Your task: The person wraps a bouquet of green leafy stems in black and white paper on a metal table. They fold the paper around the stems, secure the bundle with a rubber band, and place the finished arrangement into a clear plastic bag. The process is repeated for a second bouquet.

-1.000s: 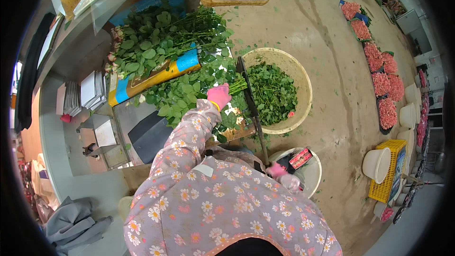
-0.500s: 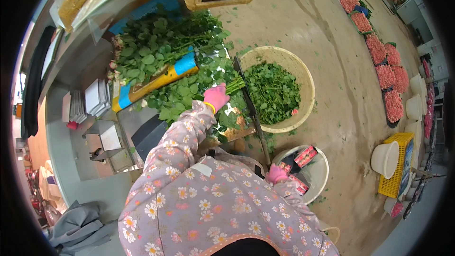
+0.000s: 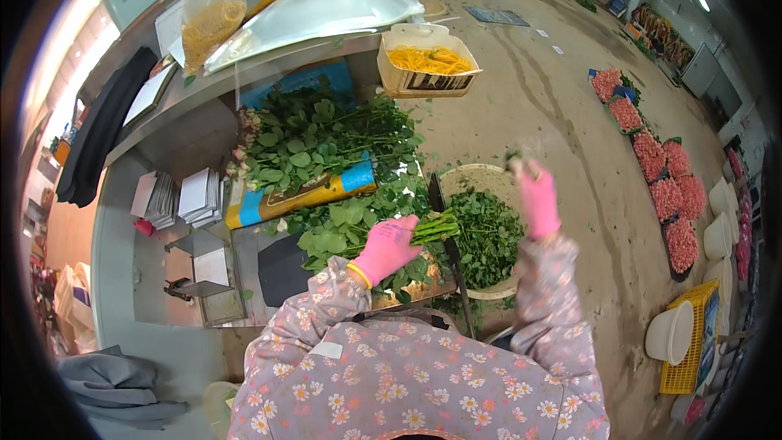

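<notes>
My left hand (image 3: 388, 251), in a pink glove, is closed round a bunch of green rose stems (image 3: 437, 228) above the leaf-strewn worktop. The cut stem ends point right, across a dark upright bar (image 3: 456, 265) at the bench edge. Leaves of the bunch (image 3: 338, 228) spread to the left of the hand. Raised over the right rim of a large cream tub (image 3: 498, 292) is my right hand (image 3: 538, 200), also pink-gloved. Its fingers are closed round a small, pale and dark thing (image 3: 516, 161), too blurred to name. Cut leaves and stems (image 3: 487, 236) lie in the tub.
More roses (image 3: 318, 134) lie behind a yellow-and-blue wrapped bar (image 3: 305, 193). A box of yellow rubber bands (image 3: 430, 85) hangs at the shelf's end. Stacked cards (image 3: 202, 198) and a metal holder (image 3: 213, 265) stand left. Pink flower bundles (image 3: 666, 195) and a yellow crate (image 3: 683, 379) line the right.
My right hand has risen from beside the white bucket to above the tub's right side. My left hand still grips the stems. The view has shifted, showing more of the shelf and far floor.
</notes>
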The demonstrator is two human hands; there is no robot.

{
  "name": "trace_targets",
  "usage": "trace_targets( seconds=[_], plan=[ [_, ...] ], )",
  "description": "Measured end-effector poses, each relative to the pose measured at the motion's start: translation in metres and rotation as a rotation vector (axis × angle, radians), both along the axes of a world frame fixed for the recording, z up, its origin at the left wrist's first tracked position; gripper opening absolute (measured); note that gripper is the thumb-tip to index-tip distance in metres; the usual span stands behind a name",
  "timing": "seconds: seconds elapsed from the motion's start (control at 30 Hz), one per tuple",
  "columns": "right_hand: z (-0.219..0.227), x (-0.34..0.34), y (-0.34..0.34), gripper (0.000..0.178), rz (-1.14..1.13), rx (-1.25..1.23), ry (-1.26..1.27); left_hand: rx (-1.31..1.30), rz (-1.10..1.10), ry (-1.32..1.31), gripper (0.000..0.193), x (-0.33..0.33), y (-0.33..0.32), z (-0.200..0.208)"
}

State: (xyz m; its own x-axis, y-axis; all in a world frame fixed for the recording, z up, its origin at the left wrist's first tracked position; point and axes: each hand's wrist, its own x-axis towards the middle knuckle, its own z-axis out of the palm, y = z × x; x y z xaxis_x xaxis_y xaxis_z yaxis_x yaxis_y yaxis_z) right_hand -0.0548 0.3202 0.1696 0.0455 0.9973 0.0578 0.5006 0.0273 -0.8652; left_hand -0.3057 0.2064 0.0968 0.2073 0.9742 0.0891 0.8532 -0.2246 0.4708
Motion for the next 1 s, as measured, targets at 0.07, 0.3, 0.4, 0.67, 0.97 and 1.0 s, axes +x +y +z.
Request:
trace_targets(
  seconds=[0.07, 0.3, 0.4, 0.67, 0.97, 1.0],
  plan=[
    [-0.005, 0.047, 0.059, 0.047, 0.042, 0.169, -0.892, 0.093, -0.027, -0.055, 0.048, -0.008, -0.01, 0.008],
    [0.126, -0.07, 0.139, 0.031, 0.545, 0.442, -0.405, 0.11, 0.055, -0.115, 0.049, -0.039, -0.046, 0.05],
    [0.124, -0.117, 0.162, 0.03, 0.474, 0.39, -0.927, 0.165, 0.038, -0.171, 0.049, -0.04, -0.05, 0.054],
    [0.14, -0.12, 0.194, 0.032, 0.598, 0.167, -0.427, 0.222, 0.084, -0.273, 0.053, -0.072, -0.076, 0.091],
    [0.178, -0.159, -0.003, 0.044, 1.231, -0.135, -0.053, 0.016, 0.214, -0.367, 0.058, -0.126, -0.104, 0.107],
    [0.172, -0.162, -0.028, 0.045, 1.291, 0.25, -0.24, -0.01, 0.184, -0.394, 0.057, -0.127, -0.104, 0.11]
  ],
)
